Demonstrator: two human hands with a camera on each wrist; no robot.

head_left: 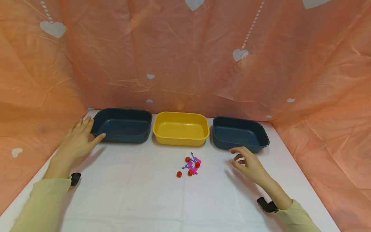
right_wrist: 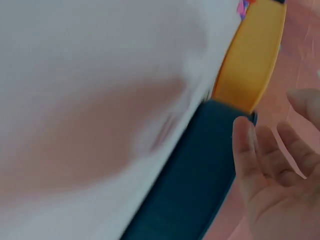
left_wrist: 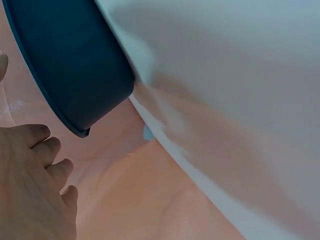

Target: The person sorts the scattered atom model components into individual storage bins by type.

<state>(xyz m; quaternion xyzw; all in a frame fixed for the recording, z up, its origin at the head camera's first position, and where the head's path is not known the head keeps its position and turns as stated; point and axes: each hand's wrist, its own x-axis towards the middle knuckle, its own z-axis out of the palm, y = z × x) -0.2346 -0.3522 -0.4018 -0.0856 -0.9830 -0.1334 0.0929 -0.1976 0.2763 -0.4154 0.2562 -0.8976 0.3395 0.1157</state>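
My left hand (head_left: pixel 77 139) is spread at the outer side of the left dark blue bin (head_left: pixel 124 138), fingers straight and thumb overlapping its near corner in the head view. In the left wrist view the fingers (left_wrist: pixel 46 150) stand beside that bin's rim, holding nothing. On the right, my right hand (head_left: pixel 250 164) hovers before the right dark blue bin (head_left: pixel 240 133), its fingers loosely bent and holding nothing. Between the hands lies a small pile of red beads (head_left: pixel 179 174), pink pieces (head_left: pixel 198 160) and thin purple pieces (head_left: pixel 192 156) on the white cloth.
A yellow bin (head_left: pixel 181 141) stands between the two dark blue bins in a row along the back of the table (head_left: pixel 145 193). Orange-pink curtains (head_left: pixel 179 64) with white hearts hang behind the row and on both sides.
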